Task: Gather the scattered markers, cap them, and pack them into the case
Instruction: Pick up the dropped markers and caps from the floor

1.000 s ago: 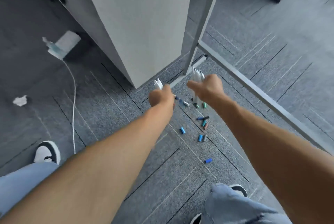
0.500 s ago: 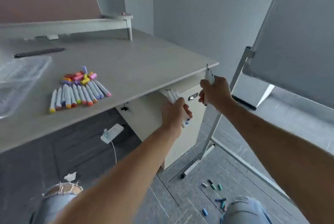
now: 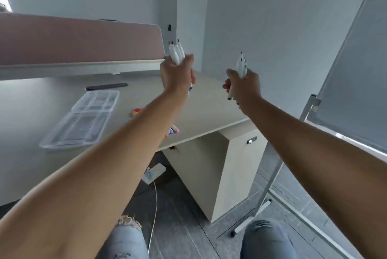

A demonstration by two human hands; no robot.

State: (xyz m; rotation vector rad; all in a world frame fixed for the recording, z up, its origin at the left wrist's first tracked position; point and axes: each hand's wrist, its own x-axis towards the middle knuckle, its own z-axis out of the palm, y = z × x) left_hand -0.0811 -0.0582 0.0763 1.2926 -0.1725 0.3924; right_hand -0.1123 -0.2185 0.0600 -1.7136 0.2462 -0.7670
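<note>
My left hand is closed around a bunch of uncapped white markers, dark tips pointing up, above the desk. My right hand grips another bunch of uncapped white markers, held over the desk's right end. A clear plastic case lies open on the desk to the left. Capped coloured markers and loose caps lie on the desk, mostly hidden behind my left forearm.
A dark flat object lies behind the case. A pink divider panel runs along the desk's back. A cabinet stands under the desk, a power strip on the floor, a whiteboard stand at right.
Both hands rose from the floor, where caps lie scattered, up to above the desk while still holding their markers. The view tilted up from the carpet to the desktop.
</note>
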